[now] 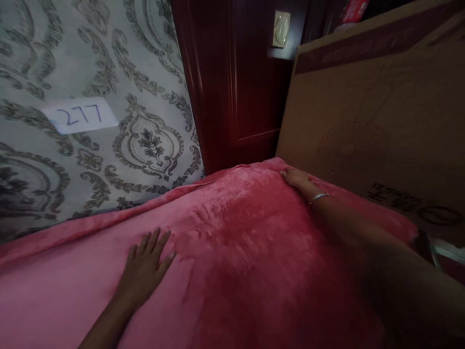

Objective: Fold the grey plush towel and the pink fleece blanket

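A plush pink-red blanket [232, 252] is spread over a bed-like surface, with a raised, folded-looking edge along the wall. My left hand [145, 266] lies flat on its left part, fingers spread and nothing held. Farther off, at the far right edge of the blanket, my right hand [298, 179] rests palm down with its fingers stretched toward the corner. Some of those fingers are hard to make out. A thin silver bracelet [318, 197] circles my right wrist. Between the hands the pile shows darker and lighter brushed patches and small creases.
Patterned grey wallpaper [152, 97] with a paper label [82, 115] reading 277 borders the left side. A dark red wooden panel [250, 87] with a pale switch [281, 29] stands at the back. A large cardboard box [378, 111] rises along the right, a red item [354, 10] above it.
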Demonstrator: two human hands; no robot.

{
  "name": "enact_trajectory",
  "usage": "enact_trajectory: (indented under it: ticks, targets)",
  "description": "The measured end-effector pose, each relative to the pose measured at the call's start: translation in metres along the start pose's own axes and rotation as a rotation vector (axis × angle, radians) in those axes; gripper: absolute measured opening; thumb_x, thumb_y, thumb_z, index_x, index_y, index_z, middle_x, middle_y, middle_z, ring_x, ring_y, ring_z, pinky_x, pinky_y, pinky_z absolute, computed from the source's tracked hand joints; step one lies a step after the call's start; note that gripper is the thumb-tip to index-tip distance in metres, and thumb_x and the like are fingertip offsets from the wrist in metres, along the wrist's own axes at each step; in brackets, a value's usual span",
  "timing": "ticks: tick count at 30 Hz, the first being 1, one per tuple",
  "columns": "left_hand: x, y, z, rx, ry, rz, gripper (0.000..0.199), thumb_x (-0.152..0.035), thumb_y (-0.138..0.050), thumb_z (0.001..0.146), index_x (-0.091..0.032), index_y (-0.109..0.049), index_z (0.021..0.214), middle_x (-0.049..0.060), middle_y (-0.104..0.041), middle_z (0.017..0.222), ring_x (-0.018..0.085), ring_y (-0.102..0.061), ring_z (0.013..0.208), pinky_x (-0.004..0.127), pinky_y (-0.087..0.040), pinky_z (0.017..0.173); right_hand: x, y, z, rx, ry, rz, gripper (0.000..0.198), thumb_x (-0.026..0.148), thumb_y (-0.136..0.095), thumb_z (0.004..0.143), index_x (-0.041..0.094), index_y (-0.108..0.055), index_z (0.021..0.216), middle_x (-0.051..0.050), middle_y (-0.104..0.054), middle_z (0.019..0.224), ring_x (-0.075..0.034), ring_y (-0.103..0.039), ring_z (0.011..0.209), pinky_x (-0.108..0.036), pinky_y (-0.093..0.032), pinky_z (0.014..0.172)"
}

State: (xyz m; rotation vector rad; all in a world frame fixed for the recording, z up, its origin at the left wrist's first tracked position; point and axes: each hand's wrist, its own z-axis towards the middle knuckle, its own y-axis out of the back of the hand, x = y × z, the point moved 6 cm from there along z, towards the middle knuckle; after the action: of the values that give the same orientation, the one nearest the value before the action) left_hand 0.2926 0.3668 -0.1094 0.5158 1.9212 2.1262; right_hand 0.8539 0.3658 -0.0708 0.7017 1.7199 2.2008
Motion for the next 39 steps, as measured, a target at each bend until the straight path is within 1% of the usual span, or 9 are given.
enact_trajectory:
  ticks: [3,8,11,13,18,25,28,34,39]
  targets:
    - [-0.005,0.005,-0.001,-0.01,-0.004,0.009,0.063,-0.044,-0.034,0.099,-0.022,-0.038,0.158,0.01,-0.027,0.168,0.034,-0.025,0.155,0.057,-0.028,0.12,0.069,0.005,-0.042,-0.067,0.2,-0.008,0.053,0.039,-0.038,0.103,0.016,-0.054,0.147,-0.018,-0.049,0.154,-0.035,-0.042,0.144,-0.055,-0.03,0.117]
    - [-0.009,0.012,-0.001,-0.012,-0.01,0.003,0.061,-0.042,-0.037,0.1,-0.021,-0.039,0.157,0.014,-0.029,0.167,0.035,-0.027,0.153,0.06,-0.031,0.118,0.204,-0.018,-0.195,0.098,0.788,0.152,0.061,0.051,-0.043,0.102,0.023,-0.043,0.156,-0.011,-0.038,0.163,-0.03,-0.03,0.151,-0.053,-0.023,0.122]
    - [-0.011,0.016,-0.001,-0.038,-0.025,0.02,0.06,-0.04,-0.036,0.1,-0.019,-0.04,0.156,0.016,-0.031,0.166,0.036,-0.03,0.152,0.06,-0.032,0.116,0.247,-0.034,-0.268,0.238,0.993,0.196,0.066,0.06,-0.044,0.1,0.029,-0.037,0.159,-0.008,-0.03,0.167,-0.03,-0.024,0.154,-0.055,-0.018,0.123]
    - [-0.012,0.018,-0.001,-0.063,-0.035,0.041,0.059,-0.039,-0.035,0.101,-0.018,-0.041,0.156,0.016,-0.033,0.165,0.037,-0.032,0.151,0.06,-0.033,0.115,0.253,-0.038,-0.283,0.241,1.002,0.209,0.068,0.064,-0.041,0.1,0.029,-0.038,0.158,-0.007,-0.029,0.167,-0.029,-0.024,0.154,-0.054,-0.016,0.124]
    - [-0.019,0.031,-0.007,-0.154,-0.055,0.047,0.056,-0.037,-0.032,0.101,-0.016,-0.051,0.148,0.018,-0.046,0.157,0.036,-0.042,0.145,0.057,-0.038,0.112,0.188,-0.026,-0.235,0.145,0.708,0.101,0.057,0.056,-0.04,0.102,0.027,-0.051,0.15,-0.008,-0.044,0.159,-0.028,-0.036,0.148,-0.051,-0.027,0.12]
    - [-0.021,0.053,-0.021,-0.104,-0.016,0.043,0.058,-0.035,-0.025,0.1,-0.009,-0.055,0.144,0.021,-0.056,0.147,0.031,-0.05,0.139,0.045,-0.043,0.11,-0.042,0.012,-0.194,0.077,0.051,-0.145,0.061,0.043,-0.028,0.103,0.02,-0.038,0.158,-0.016,-0.035,0.163,-0.035,-0.029,0.151,-0.063,-0.022,0.119]
    - [-0.023,0.054,-0.037,-0.057,-0.001,-0.018,0.06,-0.038,-0.027,0.1,-0.011,-0.05,0.149,0.02,-0.049,0.154,0.03,-0.044,0.145,0.048,-0.04,0.114,-0.099,0.019,-0.205,0.065,-0.116,-0.183,0.063,0.046,-0.024,0.102,0.024,-0.036,0.16,-0.015,-0.032,0.165,-0.037,-0.026,0.152,-0.069,-0.023,0.115]
    - [-0.051,0.038,-0.089,-0.023,-0.081,-0.002,0.063,-0.048,-0.034,0.099,-0.022,-0.041,0.156,0.014,-0.031,0.166,0.035,-0.028,0.153,0.062,-0.029,0.118,-0.1,0.011,-0.224,0.004,-0.143,-0.101,0.069,0.058,-0.019,0.101,0.027,-0.029,0.162,-0.011,-0.024,0.169,-0.039,-0.019,0.153,-0.07,-0.028,0.113]
    - [-0.061,0.032,-0.107,-0.07,-0.077,0.022,0.062,-0.048,-0.033,0.1,-0.022,-0.041,0.156,0.015,-0.034,0.164,0.036,-0.03,0.152,0.06,-0.029,0.118,-0.102,0.002,-0.232,-0.019,-0.16,-0.056,0.069,0.058,-0.02,0.101,0.025,-0.032,0.161,-0.011,-0.025,0.168,-0.036,-0.021,0.153,-0.069,-0.03,0.112]
